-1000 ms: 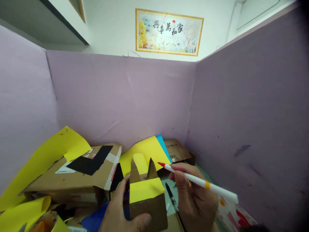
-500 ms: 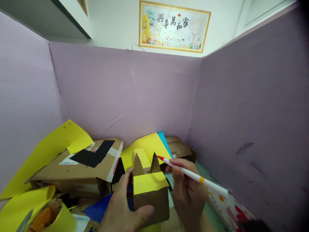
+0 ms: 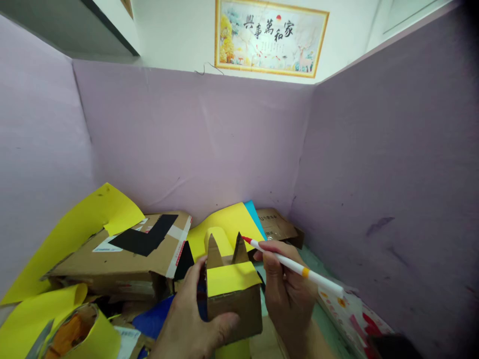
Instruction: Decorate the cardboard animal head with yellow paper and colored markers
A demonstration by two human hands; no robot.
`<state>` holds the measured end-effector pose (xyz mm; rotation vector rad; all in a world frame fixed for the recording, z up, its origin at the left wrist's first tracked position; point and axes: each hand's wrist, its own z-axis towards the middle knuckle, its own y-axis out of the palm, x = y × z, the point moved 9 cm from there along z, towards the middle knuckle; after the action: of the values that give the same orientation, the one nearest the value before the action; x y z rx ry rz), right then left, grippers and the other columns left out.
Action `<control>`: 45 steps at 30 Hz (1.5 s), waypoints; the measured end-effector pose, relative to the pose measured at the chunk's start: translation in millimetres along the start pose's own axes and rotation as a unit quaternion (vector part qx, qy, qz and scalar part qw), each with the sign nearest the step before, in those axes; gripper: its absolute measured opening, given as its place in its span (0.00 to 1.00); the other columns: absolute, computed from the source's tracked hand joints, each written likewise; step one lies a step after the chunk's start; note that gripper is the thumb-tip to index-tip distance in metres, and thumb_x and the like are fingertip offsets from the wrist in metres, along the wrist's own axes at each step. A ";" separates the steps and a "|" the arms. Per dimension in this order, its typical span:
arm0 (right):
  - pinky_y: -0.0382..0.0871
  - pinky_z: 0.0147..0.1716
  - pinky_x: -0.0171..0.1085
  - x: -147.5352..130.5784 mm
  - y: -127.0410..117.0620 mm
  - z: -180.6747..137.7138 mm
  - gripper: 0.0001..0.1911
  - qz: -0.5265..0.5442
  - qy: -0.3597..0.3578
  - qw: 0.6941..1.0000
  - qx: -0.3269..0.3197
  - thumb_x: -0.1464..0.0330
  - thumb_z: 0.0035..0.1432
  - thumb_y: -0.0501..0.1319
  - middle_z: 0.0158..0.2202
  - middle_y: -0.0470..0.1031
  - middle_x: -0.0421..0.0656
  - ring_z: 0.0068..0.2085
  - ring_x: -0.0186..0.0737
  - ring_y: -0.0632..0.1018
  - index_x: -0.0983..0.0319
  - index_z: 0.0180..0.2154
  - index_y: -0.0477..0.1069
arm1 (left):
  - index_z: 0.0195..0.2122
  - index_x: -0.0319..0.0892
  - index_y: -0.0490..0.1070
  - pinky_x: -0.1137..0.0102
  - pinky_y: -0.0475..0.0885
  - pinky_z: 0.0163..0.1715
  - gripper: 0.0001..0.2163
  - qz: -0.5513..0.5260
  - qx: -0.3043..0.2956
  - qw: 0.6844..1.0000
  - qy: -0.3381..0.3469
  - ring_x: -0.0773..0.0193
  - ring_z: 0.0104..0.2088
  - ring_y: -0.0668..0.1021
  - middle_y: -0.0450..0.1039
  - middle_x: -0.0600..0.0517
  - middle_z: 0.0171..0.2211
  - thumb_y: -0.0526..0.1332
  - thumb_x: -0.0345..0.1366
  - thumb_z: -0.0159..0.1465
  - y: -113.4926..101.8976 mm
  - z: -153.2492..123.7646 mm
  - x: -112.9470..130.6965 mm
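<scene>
From my head camera, I see my left hand (image 3: 194, 314) curled around the left side of the small cardboard box (image 3: 243, 309), its thumb across the front. The box is upright before me, two pointed ears (image 3: 214, 254) rising from its top with their points upward, and one yellow strip (image 3: 232, 280) runs across below them. My right hand (image 3: 286, 279), right of the small box, pinches one white marker (image 3: 290, 264) between thumb and fingers. The marker's long axis slants, red tip up and left toward the right ear's point, blunt end down and right; I cannot tell whether the tip touches. Left of the small box stands one large carton (image 3: 90, 267), a black piece (image 3: 147, 244) on top. Nearer me, lower left of the small box, a yellow-wrapped tube (image 3: 107, 336) holds something orange (image 3: 71, 336). Behind the small box are one yellow sheet (image 3: 239, 219) and one brown carton (image 3: 277, 224).
</scene>
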<state>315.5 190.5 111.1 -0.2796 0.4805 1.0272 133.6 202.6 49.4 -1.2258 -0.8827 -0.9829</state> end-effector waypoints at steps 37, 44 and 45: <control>0.74 0.35 0.38 2.9 8.3 -2.6 0.07 0.003 -0.027 0.999 -0.045 0.69 0.61 0.56 0.32 0.76 0.41 0.35 0.37 0.78 0.57 0.40 0.71 | 0.57 0.40 0.55 0.54 0.60 0.54 0.38 -0.025 0.014 1.000 -0.008 0.44 0.54 0.68 0.67 0.41 0.55 0.63 0.36 0.42 2.0 -1.1 -1.2; 0.74 0.33 0.36 1.0 7.9 -4.0 0.06 0.012 -0.029 0.998 -0.046 0.70 0.60 0.56 0.31 0.76 0.42 0.32 0.37 0.78 0.58 0.39 0.72 | 0.56 0.40 0.58 0.53 0.62 0.53 0.35 -0.043 0.020 0.999 0.001 0.44 0.52 0.70 0.69 0.41 0.53 0.64 0.38 0.44 1.0 -1.5 2.4; 0.74 0.33 0.36 0.6 8.5 -4.1 0.06 0.013 -0.029 0.998 -0.050 0.71 0.60 0.56 0.31 0.76 0.42 0.33 0.37 0.78 0.58 0.39 0.71 | 0.56 0.40 0.57 0.53 0.62 0.53 0.35 -0.038 0.015 0.999 0.002 0.44 0.52 0.70 0.68 0.41 0.53 0.64 0.38 0.45 1.3 -1.4 2.6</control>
<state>307.3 193.3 107.2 -0.3325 0.3818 1.0828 135.8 200.9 51.2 -1.1717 -0.9436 -1.0287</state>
